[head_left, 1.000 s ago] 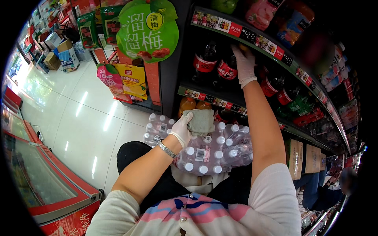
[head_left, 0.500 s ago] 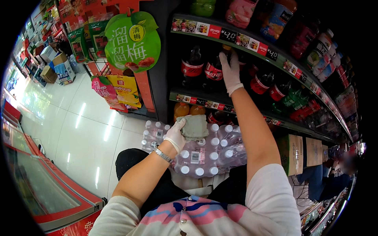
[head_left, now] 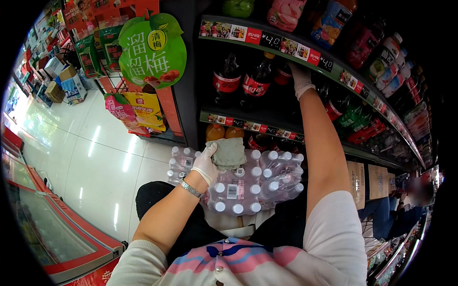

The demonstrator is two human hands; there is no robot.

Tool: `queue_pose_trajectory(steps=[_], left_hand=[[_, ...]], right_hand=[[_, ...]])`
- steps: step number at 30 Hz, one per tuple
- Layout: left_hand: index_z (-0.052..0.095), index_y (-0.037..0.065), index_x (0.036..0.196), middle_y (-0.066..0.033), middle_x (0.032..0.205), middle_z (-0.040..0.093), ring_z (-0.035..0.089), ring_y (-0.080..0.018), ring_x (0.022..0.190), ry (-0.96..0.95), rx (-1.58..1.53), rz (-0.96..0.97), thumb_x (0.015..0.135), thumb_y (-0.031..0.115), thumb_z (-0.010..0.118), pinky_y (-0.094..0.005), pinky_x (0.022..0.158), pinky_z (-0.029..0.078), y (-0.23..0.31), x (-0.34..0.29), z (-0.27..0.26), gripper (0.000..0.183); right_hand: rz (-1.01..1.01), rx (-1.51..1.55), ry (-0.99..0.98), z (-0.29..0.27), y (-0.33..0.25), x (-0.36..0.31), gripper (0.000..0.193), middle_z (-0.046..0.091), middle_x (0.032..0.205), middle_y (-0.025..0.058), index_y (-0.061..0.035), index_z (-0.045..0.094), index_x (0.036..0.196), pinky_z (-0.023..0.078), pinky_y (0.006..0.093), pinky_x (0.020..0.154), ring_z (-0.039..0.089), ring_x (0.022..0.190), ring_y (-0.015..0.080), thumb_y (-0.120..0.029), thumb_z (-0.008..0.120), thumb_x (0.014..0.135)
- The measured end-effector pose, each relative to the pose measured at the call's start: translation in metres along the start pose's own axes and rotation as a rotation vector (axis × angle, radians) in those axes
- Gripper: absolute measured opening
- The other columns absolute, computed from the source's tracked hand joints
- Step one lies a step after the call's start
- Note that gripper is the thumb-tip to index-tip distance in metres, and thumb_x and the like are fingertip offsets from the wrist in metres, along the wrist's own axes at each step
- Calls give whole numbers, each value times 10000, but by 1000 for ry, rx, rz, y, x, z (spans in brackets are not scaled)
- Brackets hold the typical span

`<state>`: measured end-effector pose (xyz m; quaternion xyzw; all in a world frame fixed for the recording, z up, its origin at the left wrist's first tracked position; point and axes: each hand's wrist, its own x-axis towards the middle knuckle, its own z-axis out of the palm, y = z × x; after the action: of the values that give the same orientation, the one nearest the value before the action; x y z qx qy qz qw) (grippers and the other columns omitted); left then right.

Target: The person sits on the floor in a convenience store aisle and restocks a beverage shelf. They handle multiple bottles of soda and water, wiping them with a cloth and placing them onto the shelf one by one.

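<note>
The cloth (head_left: 228,153) is over the bottle pack (head_left: 245,185), before the shelf (head_left: 274,113) bearing soda bottles (head_left: 256,86).

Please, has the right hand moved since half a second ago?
Yes, the right hand has moved to the right, judged against the price strip above it.

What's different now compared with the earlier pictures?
The right hand, earlier at the yellow-capped cola bottle, has moved right, away from it; its fingertips are now hidden near the upper shelf's edge, so any grip can't be told. Unchanged: the left hand holds the gray cloth over the shrink-wrapped bottle pack.
</note>
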<state>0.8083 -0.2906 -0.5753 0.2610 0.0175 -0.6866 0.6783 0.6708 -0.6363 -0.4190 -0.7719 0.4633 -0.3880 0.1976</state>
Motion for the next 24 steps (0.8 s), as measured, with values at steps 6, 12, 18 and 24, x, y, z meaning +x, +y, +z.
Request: queue_pose_trajectory(steps=[6,12,18,24], left_hand=[[506,51,1277,-112,1303,538,488,-313,1217,19,-48,4,934,247,531,-512,1030,359,-1,-1,5,396],[503,41,1277,-112,1295,541,491,-307,1213,-43,164,114,931,241,537,-506,1037,357,-7,17,-30,401],[516,29,1250,-113,1288,546,498,-287,1209,63,-5,-10,919,255,550,-469,1041,369,-6,3,9,401],[527,30,1238,-112,1276,558,509,-273,1200,10,180,91,909,248,563,-452,1040,376,-6,15,-20,397]], right_hand=[[-163,15,17,10,12,20,504,437,1365,98,-64,411,1355,326,380,1036,422,1237,256,-268,541,912],[-202,12,49,36,35,36,525,370,1420,97,-87,370,1389,294,390,1061,368,1283,266,-312,496,932],[-247,-116,93,51,55,58,546,304,1476,96,-110,329,1423,261,399,1086,313,1328,277,-356,451,952],[-543,-656,137,39,21,43,503,401,1395,123,-83,390,1370,330,394,1039,400,1254,286,-268,518,920]])
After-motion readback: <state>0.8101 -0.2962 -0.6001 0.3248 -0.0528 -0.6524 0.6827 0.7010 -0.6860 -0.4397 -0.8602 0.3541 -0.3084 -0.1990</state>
